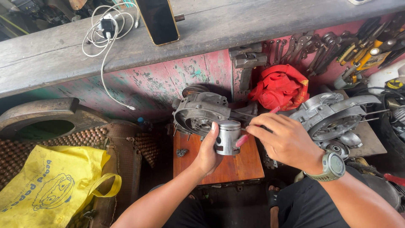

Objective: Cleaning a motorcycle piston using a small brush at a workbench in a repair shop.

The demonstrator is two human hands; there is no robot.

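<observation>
Two hands are seen over a small wooden bench (236,166). A metal piston (228,137) is gripped by the left hand (209,152); a pink brush (257,126) is pinched in the right hand (287,141). The piston could probably be dropped if that one-handed grip slackens.

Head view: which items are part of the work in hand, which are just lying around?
In hand:
left hand gripping the metal piston
right hand holding a pink brush against the piston
engine case half behind, on the small wooden table

Lying about:
yellow bag
phone
white charger cable
red cloth
hanging tools
second engine case
</observation>
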